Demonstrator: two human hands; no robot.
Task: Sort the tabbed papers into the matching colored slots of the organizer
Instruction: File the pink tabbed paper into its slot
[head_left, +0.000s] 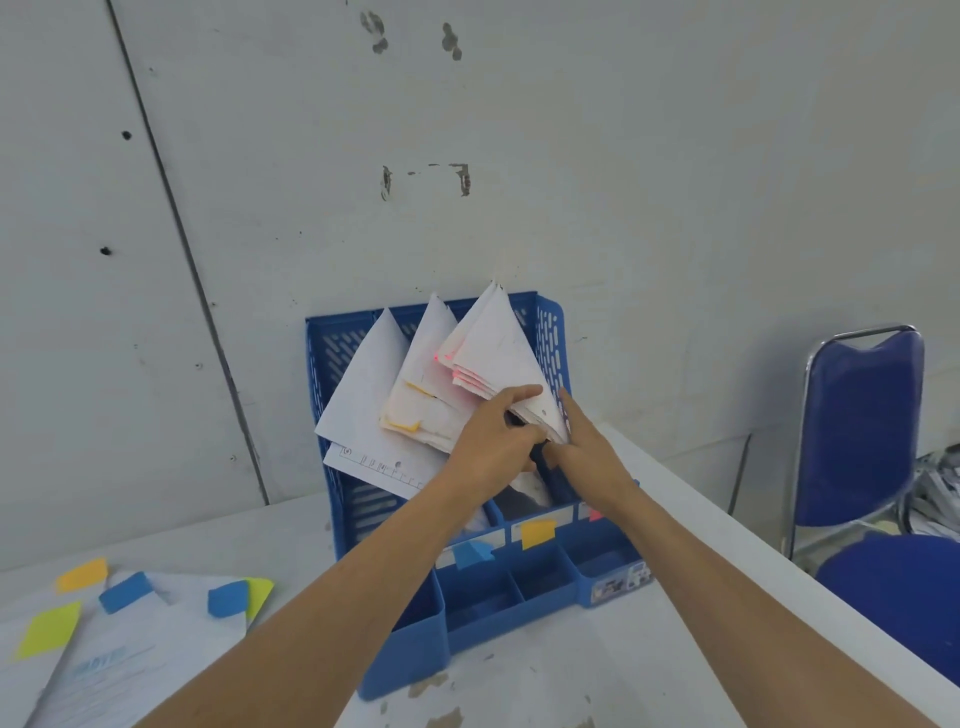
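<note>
Head view: a blue organizer (323, 374) stands on a white worktop (649, 654), its back against a grey wall (623, 156). It has three upright slots side by side, each marked on its front edge: a blue label (472, 554) on the left, a yellow label (537, 534) in the middle and a pink label (595, 514) on the right, partly hidden by the right forearm.

White sheets (363, 384) lean in the left slot. The yellow papers (415, 410) sit in the middle slot, their tabs showing along the lower left edge. The pink papers (493, 348) stand in the right slot as a fanned stack, leaning left, their tips above the organizer's rim.

Both hands meet at the lower part of that pink stack. The left hand (493, 441) grips it, thumb laid flat across the front sheet and fingers curled at the lower edge. The right hand (587, 452) is just beside it, forefinger straight and pressed along the stack's right edge; its other fingers are folded under, and I cannot tell whether they hold anything.

On the worktop to the left, well apart from the organizer, lies a pile (145, 649) of unsorted papers with blue, yellow and orange tabs sticking out. A blue chair (862, 415) stands beyond the worktop's right edge.
</note>
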